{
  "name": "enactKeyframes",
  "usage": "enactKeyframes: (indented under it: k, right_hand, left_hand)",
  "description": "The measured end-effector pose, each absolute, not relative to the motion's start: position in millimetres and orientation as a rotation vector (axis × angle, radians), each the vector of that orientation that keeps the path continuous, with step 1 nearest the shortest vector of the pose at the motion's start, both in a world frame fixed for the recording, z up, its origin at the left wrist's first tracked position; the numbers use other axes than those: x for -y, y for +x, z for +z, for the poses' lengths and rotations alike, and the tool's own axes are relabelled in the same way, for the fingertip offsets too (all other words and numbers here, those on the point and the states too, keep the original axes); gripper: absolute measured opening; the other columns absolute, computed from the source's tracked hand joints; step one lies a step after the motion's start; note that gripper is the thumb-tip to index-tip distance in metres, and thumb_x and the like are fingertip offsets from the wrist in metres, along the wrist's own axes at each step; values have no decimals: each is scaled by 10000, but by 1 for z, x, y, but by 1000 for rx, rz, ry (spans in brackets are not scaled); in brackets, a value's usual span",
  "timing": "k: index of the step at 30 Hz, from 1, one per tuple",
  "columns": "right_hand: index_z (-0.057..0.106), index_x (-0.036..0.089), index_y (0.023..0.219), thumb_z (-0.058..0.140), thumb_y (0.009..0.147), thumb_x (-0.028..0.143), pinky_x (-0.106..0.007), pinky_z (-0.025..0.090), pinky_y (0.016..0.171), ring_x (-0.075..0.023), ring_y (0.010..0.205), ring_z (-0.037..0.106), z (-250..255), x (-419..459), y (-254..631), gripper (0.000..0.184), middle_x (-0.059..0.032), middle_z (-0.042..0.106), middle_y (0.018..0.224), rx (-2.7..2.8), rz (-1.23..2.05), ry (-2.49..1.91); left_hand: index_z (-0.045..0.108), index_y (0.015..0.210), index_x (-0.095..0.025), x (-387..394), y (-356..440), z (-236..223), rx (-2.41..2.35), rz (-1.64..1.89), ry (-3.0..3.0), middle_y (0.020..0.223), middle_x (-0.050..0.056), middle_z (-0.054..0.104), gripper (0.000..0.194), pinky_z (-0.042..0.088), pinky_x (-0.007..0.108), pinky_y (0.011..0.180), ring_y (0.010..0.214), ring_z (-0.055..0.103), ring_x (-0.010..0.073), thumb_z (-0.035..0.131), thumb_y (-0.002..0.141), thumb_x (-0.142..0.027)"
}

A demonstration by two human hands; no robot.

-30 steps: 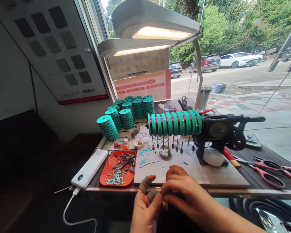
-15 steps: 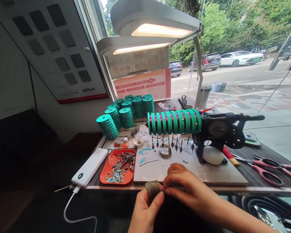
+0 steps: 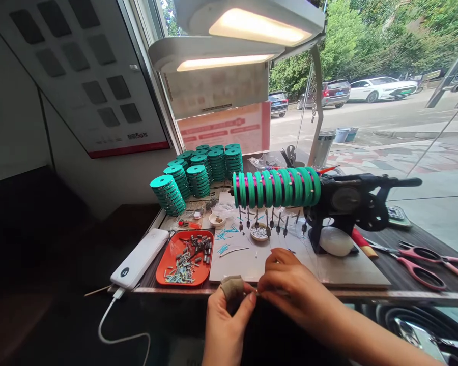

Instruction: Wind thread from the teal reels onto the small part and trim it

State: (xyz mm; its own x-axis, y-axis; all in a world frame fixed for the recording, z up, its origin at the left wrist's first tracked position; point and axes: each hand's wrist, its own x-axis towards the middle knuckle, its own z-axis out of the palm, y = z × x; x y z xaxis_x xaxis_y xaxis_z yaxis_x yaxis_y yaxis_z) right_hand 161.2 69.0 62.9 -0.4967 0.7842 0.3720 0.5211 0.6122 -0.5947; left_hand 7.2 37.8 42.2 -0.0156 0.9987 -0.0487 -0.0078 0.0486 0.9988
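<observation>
At the table's front edge, my left hand (image 3: 229, 316) pinches thumb against index finger, which wears a tan cloth wrap (image 3: 232, 287). Close beside it on the right, my right hand (image 3: 290, 284) has its thumb and fingertips pressed together. What sits between the fingertips is too small to make out. Beyond the hands lies a pale board (image 3: 232, 272). Over it, a row of green spools (image 3: 275, 188) wound with magenta line is mounted on a black winding device (image 3: 343, 201). Several small dark weights (image 3: 268, 231) hang below the spools, above a small bowl of white beads (image 3: 259, 232).
An orange tray (image 3: 161, 274) of small metal parts lies left of the board, beside a white power bank (image 3: 139, 259) with a cable. Stacked green spools (image 3: 168, 195) stand behind. Pink-handled scissors (image 3: 420, 272) rest at right. A lamp (image 3: 248, 30) hangs overhead.
My left hand has shifted slightly left, and a small gap now shows between the two hands' fingertips. Both hands stay pinched. The camera view has moved a little.
</observation>
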Motion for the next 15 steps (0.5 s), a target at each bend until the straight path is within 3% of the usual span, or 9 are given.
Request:
enactKeyframes:
  k: [7, 12, 15]
  right_hand:
    - [618, 153, 698, 551, 780, 65, -308, 357, 676, -197, 756, 480, 57, -72, 164, 138, -45, 583, 675, 2299, 490, -1068]
    - [599, 162, 713, 485, 837, 113, -345, 349, 738, -205, 784, 464, 54, -79, 167, 176, -50, 602, 709, 2390, 450, -1121]
    - [598, 167, 719, 470, 838, 111, -372, 332, 782, -206, 785, 460, 50, -86, 168, 183, -48, 614, 716, 2460, 435, -1118]
  left_hand:
    - [607, 753, -170, -44, 7, 31, -1445, 1246, 1236, 722, 36, 635, 160, 460, 325, 736, 708, 586, 192, 609, 724, -327]
    - [650, 812, -201, -45, -8, 23, -1747, 1361, 1878, 844, 72, 636, 88, 457, 358, 769, 857, 577, 240, 598, 744, -219]
    - [651, 899, -209, -51, -17, 20, -1747, 1325, 2358, 889, 81, 614, 186, 462, 368, 752, 877, 546, 243, 599, 734, -142]
